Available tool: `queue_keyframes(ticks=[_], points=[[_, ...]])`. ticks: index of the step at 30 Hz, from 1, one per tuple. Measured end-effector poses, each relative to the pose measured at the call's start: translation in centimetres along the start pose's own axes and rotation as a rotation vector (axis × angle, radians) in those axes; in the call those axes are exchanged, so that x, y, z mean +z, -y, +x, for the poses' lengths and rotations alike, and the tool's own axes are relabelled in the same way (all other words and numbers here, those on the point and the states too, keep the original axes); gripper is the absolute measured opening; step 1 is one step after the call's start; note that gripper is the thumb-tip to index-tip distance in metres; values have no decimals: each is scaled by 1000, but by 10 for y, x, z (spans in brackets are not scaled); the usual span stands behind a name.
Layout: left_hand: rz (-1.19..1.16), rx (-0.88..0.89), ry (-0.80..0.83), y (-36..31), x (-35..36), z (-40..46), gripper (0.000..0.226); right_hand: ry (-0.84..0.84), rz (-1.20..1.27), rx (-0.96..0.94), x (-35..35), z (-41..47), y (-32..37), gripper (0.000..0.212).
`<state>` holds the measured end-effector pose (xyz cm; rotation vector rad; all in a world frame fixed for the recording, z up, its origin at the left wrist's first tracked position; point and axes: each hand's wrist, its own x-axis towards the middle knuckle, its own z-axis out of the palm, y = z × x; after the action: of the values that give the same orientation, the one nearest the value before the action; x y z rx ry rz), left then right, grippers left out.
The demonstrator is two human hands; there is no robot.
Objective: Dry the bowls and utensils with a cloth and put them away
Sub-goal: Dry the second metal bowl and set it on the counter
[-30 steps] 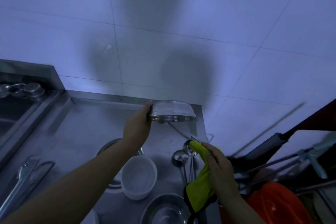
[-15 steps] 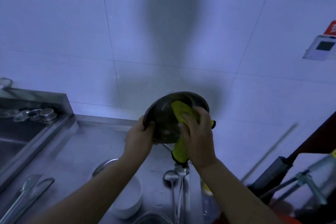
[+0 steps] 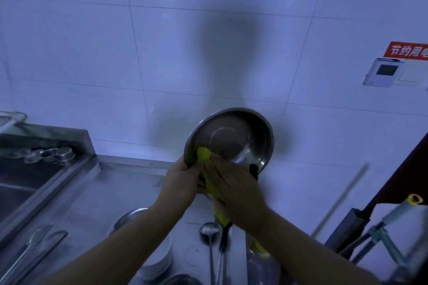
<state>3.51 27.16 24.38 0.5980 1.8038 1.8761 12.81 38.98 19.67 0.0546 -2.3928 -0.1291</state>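
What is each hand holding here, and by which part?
The left hand grips the steel bowl by its lower rim; the right hand presses the yellow cloth against the bowl's inside edge.

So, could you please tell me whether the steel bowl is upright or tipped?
Tipped. The steel bowl is held on edge, its opening facing the camera, with its inner base visible.
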Motion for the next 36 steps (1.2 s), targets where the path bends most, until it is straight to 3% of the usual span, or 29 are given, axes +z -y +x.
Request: queue_keyframes(ticks=[4,7,14,21,23,25,30,33,36], points=[[252,63,18,-14,-10,2,23,-1,-327,-244,-20,-11,-47,37],[310,77,53,-26,-14,8,21,-65,-434,-246,-27,-11,-64,33],[171,29,34,-28,12,2,20,-252,-160,79,-8,8,-7,36],[395,26,274,-54,-17,7,19,-130,-306,-355,-41,-11,-55,27],[363,36,273,-56,-17,6,18,-167,-320,-363,-49,-8,-60,24],[336,106,156,-48,-7,1,21,-241,-303,-291,-49,-3,-50,21],[39,148,-6,-10,17,-20,40,-369,-217,-104,-27,-2,-10,23],[-42,61,48,-12,9,-20,43,-349,-226,-181,-21,-10,-9,24],[219,134,77,-24,-5,-19,34,-253,-239,-366,-30,-14,-32,20]])
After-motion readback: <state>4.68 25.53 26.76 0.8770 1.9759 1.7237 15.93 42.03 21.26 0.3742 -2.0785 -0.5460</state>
